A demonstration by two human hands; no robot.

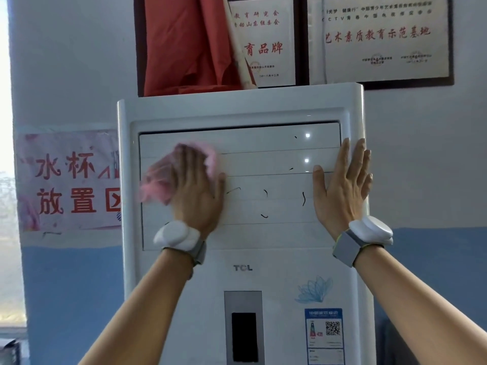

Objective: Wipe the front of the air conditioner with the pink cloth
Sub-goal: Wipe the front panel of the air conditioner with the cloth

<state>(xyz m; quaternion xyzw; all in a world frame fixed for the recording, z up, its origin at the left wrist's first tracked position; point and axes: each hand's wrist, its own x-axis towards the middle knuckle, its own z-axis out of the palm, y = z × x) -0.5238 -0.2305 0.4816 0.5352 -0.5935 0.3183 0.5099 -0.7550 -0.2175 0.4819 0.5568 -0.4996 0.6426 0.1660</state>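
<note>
A tall white floor-standing air conditioner (242,267) fills the middle of the head view. My left hand (196,188) presses the pink cloth (158,180) flat against the left side of the louvred vent panel; the cloth is blurred and bunches out to the left of and above my fingers. My right hand (342,185) lies open and flat on the right edge of the same panel, fingers up and spread. Several short dark marks (264,216) sit on the louvres between my hands. Both wrists carry white devices on grey straps.
A red cloth (184,43) and framed plaques (382,35) stand on or behind the unit's top. A pink paper sign with red characters (68,180) hangs on the wall to the left. A bright window (5,154) lies at the far left edge.
</note>
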